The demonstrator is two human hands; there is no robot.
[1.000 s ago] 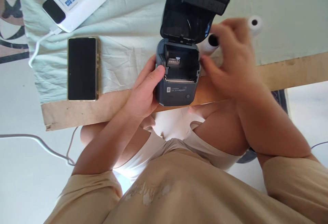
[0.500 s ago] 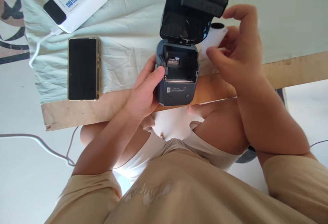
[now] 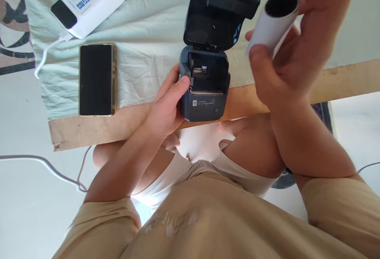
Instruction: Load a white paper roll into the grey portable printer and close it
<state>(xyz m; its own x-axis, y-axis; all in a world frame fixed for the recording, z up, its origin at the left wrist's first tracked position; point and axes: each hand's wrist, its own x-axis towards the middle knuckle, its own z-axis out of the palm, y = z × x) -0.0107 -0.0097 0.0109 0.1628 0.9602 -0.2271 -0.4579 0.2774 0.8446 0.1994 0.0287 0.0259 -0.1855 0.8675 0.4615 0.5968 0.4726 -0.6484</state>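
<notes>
A dark grey label printer (image 3: 204,106) is at the table's front edge, its lid (image 3: 221,29) swung up and back. Inside the bay a small printed sticker shows, and I see no roll in it. My left hand (image 3: 170,103) is closed around the printer's left side, thumb on its upper rim. To the right of the lid, my right hand (image 3: 308,49) grips a white paper roll (image 3: 268,31) between thumb and fingers. The roll is raised and tilted, with its dark hollow end facing up toward me.
A black-screened phone (image 3: 96,80) lies left of the printer on the pale green cloth (image 3: 142,61). Behind it is a white power bank (image 3: 92,4) with a white cable (image 3: 43,59) plugged in. A bare wooden edge (image 3: 97,128) runs along the front of the table.
My right hand has lifted the paper roll up and to the right, away from the printer. The left hand and the printer have barely moved.
</notes>
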